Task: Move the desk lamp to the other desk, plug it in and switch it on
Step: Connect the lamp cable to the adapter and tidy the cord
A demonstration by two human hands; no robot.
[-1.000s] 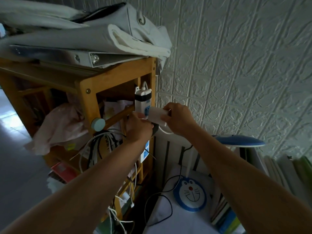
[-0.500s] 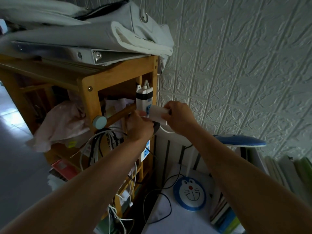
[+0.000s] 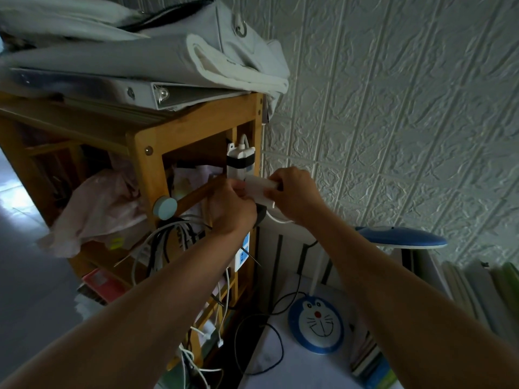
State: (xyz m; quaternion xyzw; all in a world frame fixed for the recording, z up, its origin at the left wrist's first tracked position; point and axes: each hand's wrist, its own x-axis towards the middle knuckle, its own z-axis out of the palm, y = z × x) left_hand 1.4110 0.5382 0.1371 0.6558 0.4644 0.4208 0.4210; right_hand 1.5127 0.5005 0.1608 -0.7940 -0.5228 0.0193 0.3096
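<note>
Desk lamp (image 3: 317, 327), with its round blue cartoon-face base and blue oval head, is seen standing on the white desk (image 3: 295, 369) at the lower right, just beside a row of books (image 3: 477, 293) along the embossed white wall (image 3: 393, 108); its black cord (image 3: 276, 357) is looped on the desk surface beside the base. Both hands are raised at the side of the wooden shelf (image 3: 146, 169), where a white power strip (image 3: 238, 164) is strapped upright to the post. A white adapter block (image 3: 259, 189) is gripped by the right hand (image 3: 295, 197), with the fingers closed around it and a white cable trailing below the palm. The left hand (image 3: 233, 209) is closed against the strip, its fingertips meeting the adapter's near end; what it pinches cannot be told. Compared with the frames half a second and a second earlier, both hands are found at the same place on the strip, the adapter is held the same way, and the lamp has stayed where it stood. A binder (image 3: 112, 91) and folded grey fabric (image 3: 168, 46) are stacked on the shelf top.
</note>
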